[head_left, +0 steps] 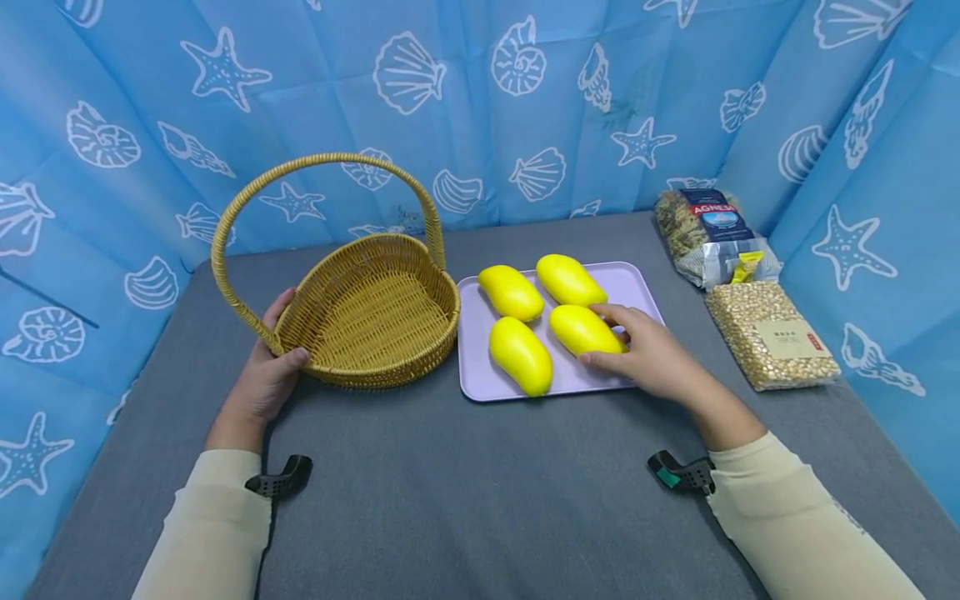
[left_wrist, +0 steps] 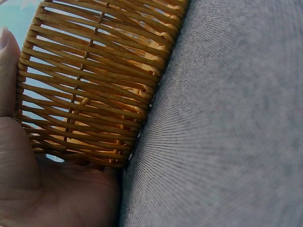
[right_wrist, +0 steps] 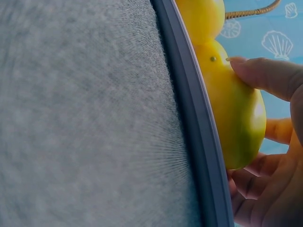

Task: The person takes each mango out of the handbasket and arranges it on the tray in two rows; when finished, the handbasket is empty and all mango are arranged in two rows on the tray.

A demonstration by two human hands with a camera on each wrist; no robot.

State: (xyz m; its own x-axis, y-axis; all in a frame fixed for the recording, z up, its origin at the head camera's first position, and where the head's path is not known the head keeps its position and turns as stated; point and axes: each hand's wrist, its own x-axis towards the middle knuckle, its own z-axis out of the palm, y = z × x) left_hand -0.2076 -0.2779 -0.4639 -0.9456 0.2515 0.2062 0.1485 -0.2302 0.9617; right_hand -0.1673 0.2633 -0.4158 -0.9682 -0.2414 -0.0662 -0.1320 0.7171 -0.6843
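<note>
A golden wicker basket (head_left: 397, 371) with a tall arched handle stands on the left of the table, nothing inside it. My left hand (head_left: 264, 377) grips its left side by the foot of the handle, thumb over the rim. In the left wrist view the palm lies against the woven wall (left_wrist: 90, 85). Several yellow mangoes lie on a lilac tray (head_left: 480, 385) right of the basket. My right hand (head_left: 656, 350) holds the near right mango (head_left: 579, 330) between thumb and fingers. The right wrist view shows this mango (right_wrist: 234, 113) just beyond the tray's edge (right_wrist: 196, 94).
At the back right lie a bag of pasta (head_left: 686, 229) and, nearer, a clear vacuum-packed block of pale grains (head_left: 750, 312). A blue curtain (head_left: 480, 108) with white shell prints hangs behind the grey tabletop (head_left: 480, 500) and at its sides.
</note>
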